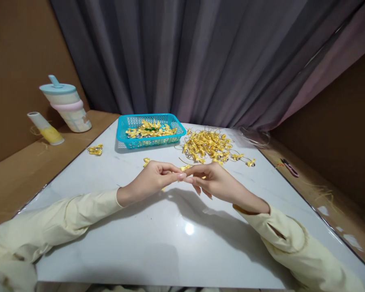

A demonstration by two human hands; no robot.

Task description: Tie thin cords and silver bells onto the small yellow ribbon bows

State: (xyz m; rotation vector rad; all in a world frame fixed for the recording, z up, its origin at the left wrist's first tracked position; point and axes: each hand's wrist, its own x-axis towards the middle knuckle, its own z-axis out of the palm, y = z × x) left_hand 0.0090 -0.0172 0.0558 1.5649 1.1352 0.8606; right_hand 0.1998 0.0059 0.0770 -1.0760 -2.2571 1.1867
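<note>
My left hand and my right hand meet over the middle of the white table. Thumb and forefinger of each are pinched, the tips touching or nearly so. Whatever lies between them is too small and covered to make out. Just beyond the fingertips shows a yellow ribbon bow; I cannot tell whether it is held or lies on the table. Behind my right hand spreads a pile of yellow bows with silvery bells and thin cord loops. Another yellow bow lies past my left hand, partly covered.
A blue plastic basket holds more bows and a green piece. Several bows lie at left. Beyond the table's left edge stand a tumbler and a yellow-wound spool. Pink-handled snippers lie at right. Grey curtains hang behind.
</note>
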